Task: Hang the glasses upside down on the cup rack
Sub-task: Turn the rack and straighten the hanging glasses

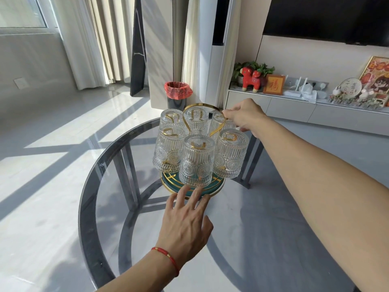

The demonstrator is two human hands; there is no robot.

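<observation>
not much readable txt here tbh. the small wooden framed plaque (273, 84) on the white cabinet (294, 104), right next to the red toy horse (251, 77), has one gold chinese char on an orange bg, looks like 福. further right a round white plate (350, 88) has a few dark chinese chars on it, maybe 4, too small/blurry to read properly. the big gold-framed pic (376, 75) behind it has red decorations w/ what might be chars near the top, can't make them out. glasses, rack, table: no labels or brands i can see.
</observation>
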